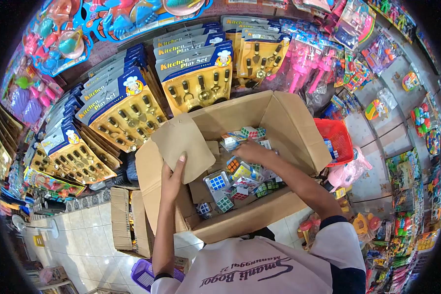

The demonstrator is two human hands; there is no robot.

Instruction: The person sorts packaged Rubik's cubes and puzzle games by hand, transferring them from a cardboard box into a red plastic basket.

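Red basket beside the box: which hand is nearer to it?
Right. The right hand is inside the cardboard box among the puzzle cubes, across the box wall from the red basket. The left hand holds the box flap on the far side.

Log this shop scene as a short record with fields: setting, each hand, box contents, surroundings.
setting: toy shop, tiled floor
left hand: grips the cardboard flap of the cardboard box
right hand: reaches into the box, resting on the packaged puzzle cubes
box contents: many puzzle cubes in clear packs
surroundings: Kitchen Play Set cards behind, red basket at right, purple basket below
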